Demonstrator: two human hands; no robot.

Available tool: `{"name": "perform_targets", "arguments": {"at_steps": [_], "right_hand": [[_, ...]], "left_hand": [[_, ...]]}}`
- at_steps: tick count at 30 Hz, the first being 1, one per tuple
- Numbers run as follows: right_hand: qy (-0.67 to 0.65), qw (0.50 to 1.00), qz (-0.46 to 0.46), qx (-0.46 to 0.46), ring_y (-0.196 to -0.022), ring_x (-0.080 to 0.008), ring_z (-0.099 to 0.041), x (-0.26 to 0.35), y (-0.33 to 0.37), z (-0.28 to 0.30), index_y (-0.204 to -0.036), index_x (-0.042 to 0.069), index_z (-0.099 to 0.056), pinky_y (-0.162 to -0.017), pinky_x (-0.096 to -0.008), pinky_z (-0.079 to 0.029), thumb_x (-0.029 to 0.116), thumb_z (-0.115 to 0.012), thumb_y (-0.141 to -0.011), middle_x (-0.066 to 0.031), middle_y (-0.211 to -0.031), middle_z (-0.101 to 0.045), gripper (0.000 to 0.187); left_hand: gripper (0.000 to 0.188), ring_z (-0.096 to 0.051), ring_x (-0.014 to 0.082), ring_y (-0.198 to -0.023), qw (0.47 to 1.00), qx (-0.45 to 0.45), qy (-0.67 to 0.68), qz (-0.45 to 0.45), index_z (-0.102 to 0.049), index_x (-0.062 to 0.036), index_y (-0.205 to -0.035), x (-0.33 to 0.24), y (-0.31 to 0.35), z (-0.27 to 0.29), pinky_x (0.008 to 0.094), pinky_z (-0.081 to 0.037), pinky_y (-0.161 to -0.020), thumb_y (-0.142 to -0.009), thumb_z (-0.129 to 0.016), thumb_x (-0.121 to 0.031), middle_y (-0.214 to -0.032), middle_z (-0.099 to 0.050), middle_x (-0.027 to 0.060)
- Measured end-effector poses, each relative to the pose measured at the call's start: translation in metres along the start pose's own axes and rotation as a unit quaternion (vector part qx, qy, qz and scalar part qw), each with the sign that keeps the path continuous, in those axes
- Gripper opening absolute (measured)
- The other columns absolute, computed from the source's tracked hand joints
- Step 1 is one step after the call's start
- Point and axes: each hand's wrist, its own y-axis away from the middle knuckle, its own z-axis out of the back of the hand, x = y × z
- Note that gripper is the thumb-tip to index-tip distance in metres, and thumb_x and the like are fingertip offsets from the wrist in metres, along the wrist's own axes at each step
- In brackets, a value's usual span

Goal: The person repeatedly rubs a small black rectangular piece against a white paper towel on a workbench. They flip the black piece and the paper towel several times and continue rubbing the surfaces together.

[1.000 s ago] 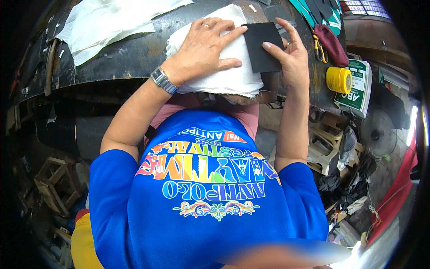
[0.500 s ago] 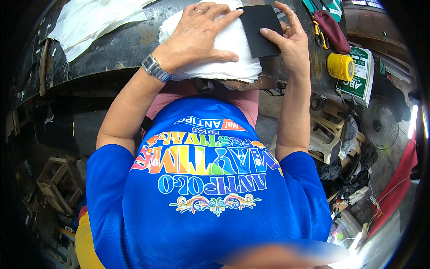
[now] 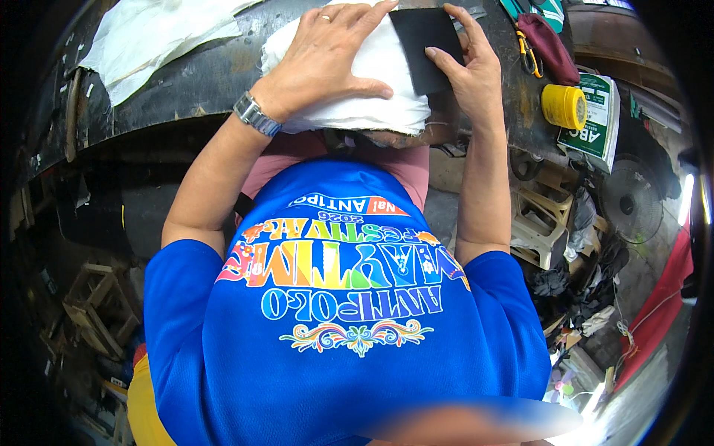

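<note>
A folded pad of white cloth (image 3: 398, 89) lies at the front edge of the dark worktable. Spread over it is my left hand (image 3: 320, 63), palm down, thumb apart from the fingers, with a ring on one finger and a metal watch on the wrist. Its fingertips come close to the upper left corner of a black flat rectangular piece (image 3: 422, 46). My right hand (image 3: 474, 78) pinches that piece at its right edge, thumb on top and other fingers along the side. The piece overlaps the cloth's right side; its material I cannot make out.
Another white sheet (image 3: 156, 41) covers the table (image 3: 178, 85) at left. On the right are yellow-handled scissors (image 3: 529, 56), a maroon pouch (image 3: 549, 48), a yellow tub (image 3: 564, 108) and a green-and-white packet (image 3: 597, 123). Below stand a plastic stool (image 3: 547, 223) and a fan (image 3: 632, 197).
Both hands and the black piece have shifted slightly left. The left fingers have moved a little up and away from the piece's corner.
</note>
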Motion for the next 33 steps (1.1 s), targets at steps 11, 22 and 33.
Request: {"name": "perform_targets", "arguments": {"at_steps": [11,22,33], "right_hand": [[-0.477,0.864,-0.147,-0.063,-0.088,-0.0153,-0.073,0.015,-0.018,0.019,-0.145,0.007,-0.05,-0.08,-0.031,-0.062,-0.004,-0.071,-0.089,-0.0097,-0.107,-0.072,0.061],[-0.421,0.902,-0.048,-0.083,-0.104,-0.0166,-0.071,0.009,0.032,0.057,-0.15,0.005,-0.045,-0.091,-0.0294,-0.059,-0.003,-0.067,-0.092,-0.0149,-0.122,-0.07,0.062],[0.213,0.935,0.015,-0.284,-0.125,-0.0325,-0.059,-0.003,0.063,0.036,-0.152,0.011,-0.046,-0.109,-0.0423,-0.044,0.018,-0.08,-0.086,-0.0236,-0.135,-0.058,0.075]], "left_hand": [[0.127,-0.046,0.0378,-0.139,1.0,-0.003,-0.002,0.012,-0.034,-0.0082,-0.158,0.008,-0.002,-0.015,0.0518,-0.031,-0.117,-0.06,-0.086,-0.07,-0.149,-0.05,0.0212],[0.058,-0.061,0.0346,-0.121,0.99,-0.023,0.135,0.014,-0.062,-0.0171,-0.139,0.029,-0.017,0.005,0.0478,-0.041,-0.109,-0.09,-0.076,-0.043,-0.138,-0.06,0.0164],[0.02,-0.07,0.0225,-0.098,0.991,-0.088,0.098,0.033,-0.076,-0.0103,-0.109,0.062,-0.049,0.001,0.0354,-0.054,-0.088,-0.096,-0.072,-0.025,-0.11,-0.073,0.0061]]}}
